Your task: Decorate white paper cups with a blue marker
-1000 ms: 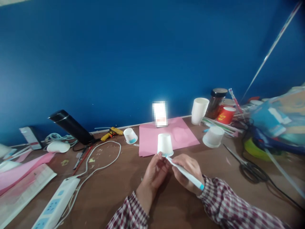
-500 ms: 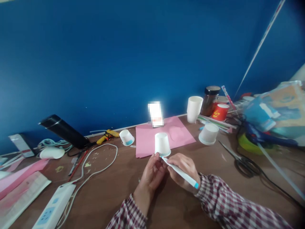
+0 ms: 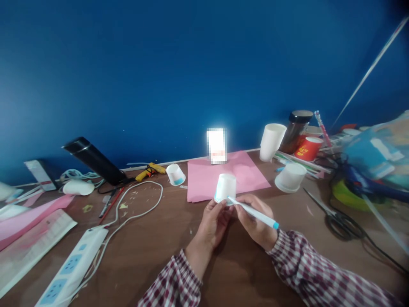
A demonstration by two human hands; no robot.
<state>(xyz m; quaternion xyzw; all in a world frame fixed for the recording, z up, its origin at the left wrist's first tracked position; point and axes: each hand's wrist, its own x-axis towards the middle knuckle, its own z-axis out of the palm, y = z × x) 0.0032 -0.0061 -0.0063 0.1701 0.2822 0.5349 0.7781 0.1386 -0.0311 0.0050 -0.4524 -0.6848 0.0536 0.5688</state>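
Observation:
A white paper cup [image 3: 226,186], bottom up, shows blue marks near its rim. My left hand [image 3: 213,221] grips that cup by the rim, thumb in front. In my right hand [image 3: 255,217] is a white marker [image 3: 258,215] with a blue end, its tip against the lower side of the cup. Pink paper [image 3: 204,181] lies just behind the cup. Another small cup with a blue band [image 3: 175,175] stands to the left of the paper.
Scissors [image 3: 335,217], a white cup [image 3: 290,178], stacked cups [image 3: 272,141], a red cup [image 3: 308,149] and a dark jar [image 3: 295,130] are on the right. At left are a power strip [image 3: 73,264], a cable, a yellow glue gun [image 3: 150,171] and a black bottle [image 3: 96,162].
The held cup now tilts a little and shows more blue along its lower left. The marker tip sits higher on its side. The whole view has shifted slightly.

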